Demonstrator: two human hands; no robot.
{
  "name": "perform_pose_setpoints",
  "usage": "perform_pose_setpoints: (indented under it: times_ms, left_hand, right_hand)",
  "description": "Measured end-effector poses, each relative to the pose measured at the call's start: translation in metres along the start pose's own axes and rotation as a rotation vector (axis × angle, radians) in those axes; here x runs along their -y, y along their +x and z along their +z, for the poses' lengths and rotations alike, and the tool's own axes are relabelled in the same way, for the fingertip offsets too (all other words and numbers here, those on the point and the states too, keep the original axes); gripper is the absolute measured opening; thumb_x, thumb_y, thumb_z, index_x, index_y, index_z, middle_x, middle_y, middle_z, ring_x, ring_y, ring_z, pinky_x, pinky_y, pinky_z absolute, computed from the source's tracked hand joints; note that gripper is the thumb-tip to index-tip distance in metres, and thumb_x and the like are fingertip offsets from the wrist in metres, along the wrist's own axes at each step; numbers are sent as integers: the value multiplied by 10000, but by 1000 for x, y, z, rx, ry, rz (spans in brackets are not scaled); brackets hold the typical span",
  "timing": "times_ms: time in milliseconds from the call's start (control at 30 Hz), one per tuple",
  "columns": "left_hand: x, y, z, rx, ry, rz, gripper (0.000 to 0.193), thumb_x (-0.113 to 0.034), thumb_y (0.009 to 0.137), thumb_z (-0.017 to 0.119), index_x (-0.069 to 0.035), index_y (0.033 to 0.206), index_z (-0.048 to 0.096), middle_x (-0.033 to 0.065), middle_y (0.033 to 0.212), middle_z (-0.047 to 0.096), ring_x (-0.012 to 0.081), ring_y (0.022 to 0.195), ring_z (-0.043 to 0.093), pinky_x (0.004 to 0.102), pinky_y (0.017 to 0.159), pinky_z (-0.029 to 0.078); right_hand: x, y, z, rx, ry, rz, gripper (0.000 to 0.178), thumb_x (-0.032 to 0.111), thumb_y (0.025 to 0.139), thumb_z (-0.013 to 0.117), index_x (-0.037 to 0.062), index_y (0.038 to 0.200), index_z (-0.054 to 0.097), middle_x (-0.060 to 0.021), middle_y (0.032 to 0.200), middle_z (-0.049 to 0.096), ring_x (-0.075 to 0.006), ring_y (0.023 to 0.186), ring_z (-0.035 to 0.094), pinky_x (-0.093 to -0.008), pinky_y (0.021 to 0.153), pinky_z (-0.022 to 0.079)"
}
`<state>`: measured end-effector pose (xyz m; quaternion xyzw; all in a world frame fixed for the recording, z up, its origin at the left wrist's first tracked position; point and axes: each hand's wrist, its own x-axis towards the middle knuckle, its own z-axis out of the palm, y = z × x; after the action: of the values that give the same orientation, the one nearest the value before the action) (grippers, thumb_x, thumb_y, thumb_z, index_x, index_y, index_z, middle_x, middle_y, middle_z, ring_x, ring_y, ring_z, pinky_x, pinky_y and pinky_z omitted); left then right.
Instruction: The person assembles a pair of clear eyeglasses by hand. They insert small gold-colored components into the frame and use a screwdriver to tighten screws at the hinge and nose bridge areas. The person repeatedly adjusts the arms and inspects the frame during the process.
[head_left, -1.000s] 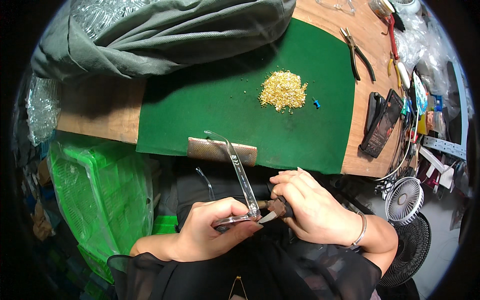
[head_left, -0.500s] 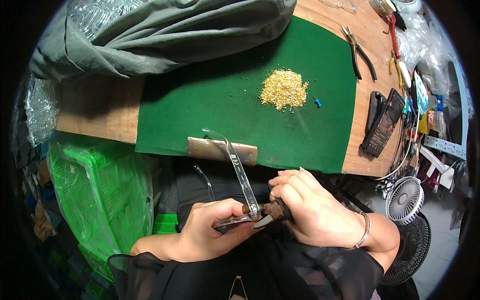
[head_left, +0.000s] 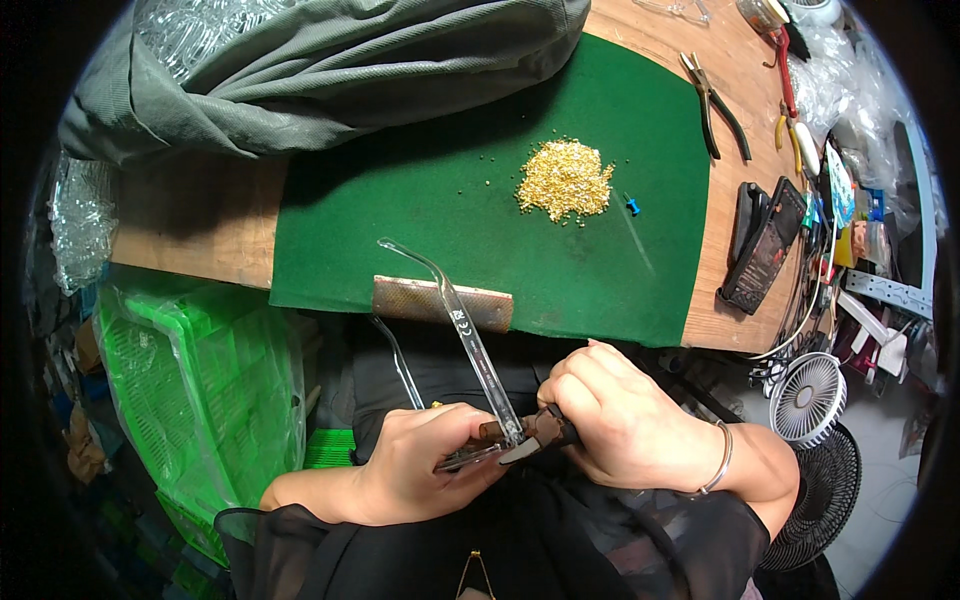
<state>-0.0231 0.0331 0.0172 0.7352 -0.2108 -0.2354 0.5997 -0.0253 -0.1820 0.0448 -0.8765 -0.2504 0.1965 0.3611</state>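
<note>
Below the bench edge, my left hand (head_left: 420,458) is closed around the front of a clear plastic eyeglass frame (head_left: 472,345). Its temple arms stick up and away from me, one over the table edge. My right hand (head_left: 635,425) grips what look like pliers (head_left: 546,428), with brownish jaws and a dark handle mostly covered by my fingers. The jaws meet the frame at the hinge end of the nearer temple arm; the hinge itself is too small to make out. A heap of tiny gold-coloured parts (head_left: 565,180) lies on the green mat (head_left: 400,210).
A blue push pin (head_left: 632,206) lies beside the heap. Pliers (head_left: 715,105) and a dark phone-like device (head_left: 765,245) are at the right. Grey cloth (head_left: 330,70) covers clear frames at the upper left. Green crates (head_left: 200,380) stand left, fans (head_left: 808,400) right.
The eyeglass frame has tilted, its temple arms swinging left and farther from me. My left hand has turned slightly with it; the pliers stay at the hinge end.
</note>
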Motion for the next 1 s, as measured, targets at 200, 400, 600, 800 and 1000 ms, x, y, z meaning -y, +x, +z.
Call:
perform_pose_setpoints:
  times_ms: [200,400,600,800,1000]
  left_hand:
    - [-2,4,2,-34,74,56,258,-115,599,822,-55,736,612,53,625,597,199,507,584,263,453,445]
    - [-1,-6,7,-49,139,35,234,-91,605,800,-42,751,624,57,647,609,200,516,589,263,458,452]
    - [1,-21,12,-69,243,51,216,-49,601,769,-23,761,625,64,686,624,207,550,605,272,455,452]
    - [-2,-23,18,-48,243,0,201,-81,621,789,-24,731,632,77,649,616,209,524,600,270,445,443]
    - [1,-15,16,-19,191,-107,224,-98,620,817,-20,733,641,90,626,617,209,500,593,271,454,442]
  right_hand:
    - [-3,0,5,-27,-29,-19,287,74,601,674,45,820,491,-102,784,467,-275,765,503,-354,708,408]
    - [-9,-3,15,-30,-53,-50,288,98,584,686,53,788,489,-94,762,462,-267,750,505,-357,706,411]
    - [-10,-6,24,-35,-29,-70,301,83,535,700,53,769,513,-86,752,486,-268,728,518,-350,680,435]
    - [-12,-14,30,-48,-67,-42,254,98,545,674,77,696,470,-66,689,443,-243,665,492,-355,634,416]
    - [-11,-13,27,-51,-19,4,258,94,583,673,62,772,501,-86,763,479,-259,765,523,-375,732,446]
